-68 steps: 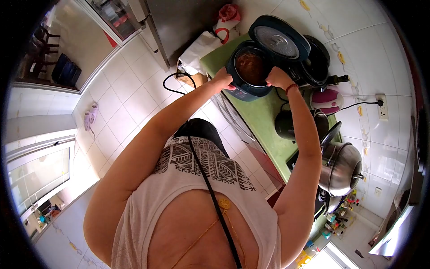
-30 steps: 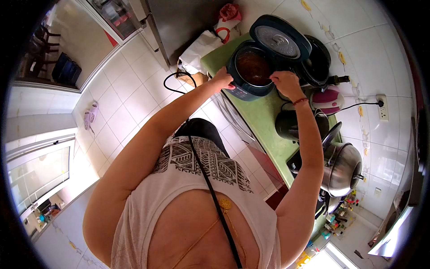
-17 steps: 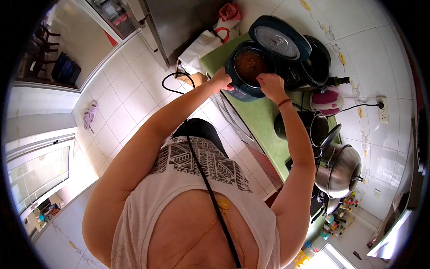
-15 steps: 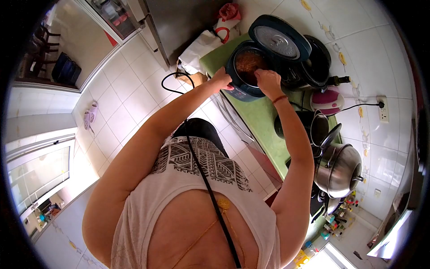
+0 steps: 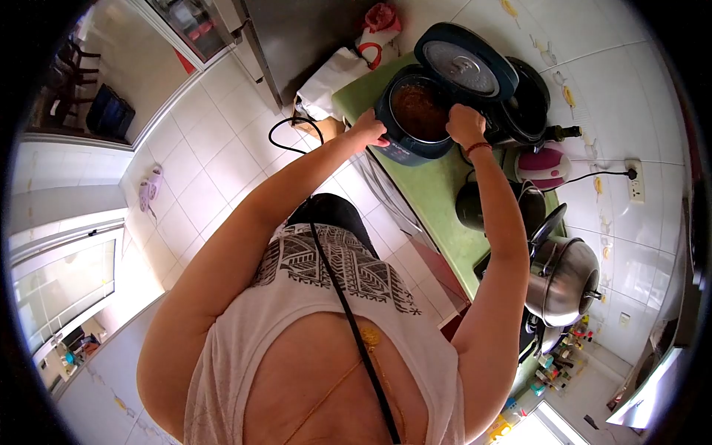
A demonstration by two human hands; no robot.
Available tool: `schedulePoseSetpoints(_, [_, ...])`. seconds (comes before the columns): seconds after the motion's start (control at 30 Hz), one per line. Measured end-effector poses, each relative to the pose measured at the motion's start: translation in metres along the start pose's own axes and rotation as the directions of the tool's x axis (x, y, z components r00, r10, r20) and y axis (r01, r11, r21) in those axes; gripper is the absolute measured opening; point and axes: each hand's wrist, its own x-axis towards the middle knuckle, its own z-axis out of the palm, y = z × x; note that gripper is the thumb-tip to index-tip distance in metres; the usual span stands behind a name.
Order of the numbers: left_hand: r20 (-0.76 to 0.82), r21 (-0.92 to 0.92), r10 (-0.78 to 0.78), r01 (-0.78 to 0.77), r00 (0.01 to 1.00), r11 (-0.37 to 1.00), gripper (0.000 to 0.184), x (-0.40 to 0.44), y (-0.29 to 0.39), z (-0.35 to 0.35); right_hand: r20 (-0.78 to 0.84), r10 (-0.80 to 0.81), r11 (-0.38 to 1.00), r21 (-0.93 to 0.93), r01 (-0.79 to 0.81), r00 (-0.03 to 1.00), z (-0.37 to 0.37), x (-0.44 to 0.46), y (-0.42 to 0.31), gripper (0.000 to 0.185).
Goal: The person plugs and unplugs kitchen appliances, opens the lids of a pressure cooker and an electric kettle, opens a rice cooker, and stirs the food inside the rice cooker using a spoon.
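Observation:
A dark teal rice cooker stands on the green counter with its lid raised. Its inner pot holds reddish-brown food, too dim to name. My left hand grips the outer side of the cooker at the left, thumb toward the front. At the opposite side, my right hand is closed at the cooker's rim. The fingertips of that hand are partly hidden.
Beyond the cooker is a black pot and a bottle neck. A pink-and-white appliance, a dark pot and a steel pot line the green counter. A black cable hangs before me.
My right hand has moved from over the inner pot's near edge out to the cooker's right rim, uncovering more of the food. My left hand stays on the cooker's left side.

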Motion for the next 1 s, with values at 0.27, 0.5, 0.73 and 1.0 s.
schedulePoseSetpoints(0.27, [0.079, -0.091, 0.062, -0.055, 0.995, 0.994, 0.042, -0.001, 0.000, -0.003, 0.114, -0.411, 0.751, 0.605, 0.265, 0.904, 0.044, 0.014, 0.043, 0.016])
schedulePoseSetpoints(0.5, [0.024, -0.005, 0.035, -0.035, 0.999, 0.999, 0.045, 0.000, 0.000, -0.005, 0.620, 0.117, 0.048, 0.777, -0.628, 0.776, 0.011, -0.007, 0.017, 0.012])
schedulePoseSetpoints(0.73, [0.067, -0.038, 0.096, -0.094, 0.993, 0.995, 0.051, -0.001, -0.005, -0.010, -0.271, 0.151, 0.873, 0.488, 0.000, 0.951, 0.008, -0.006, 0.024, 0.015])
schedulePoseSetpoints(1.0, [0.015, 0.078, 0.036, -0.037, 0.999, 0.996, 0.045, -0.014, 0.007, -0.002, -0.120, 0.039, 0.998, 0.045, -0.034, 0.992, 0.039, -0.008, -0.010, 0.007])
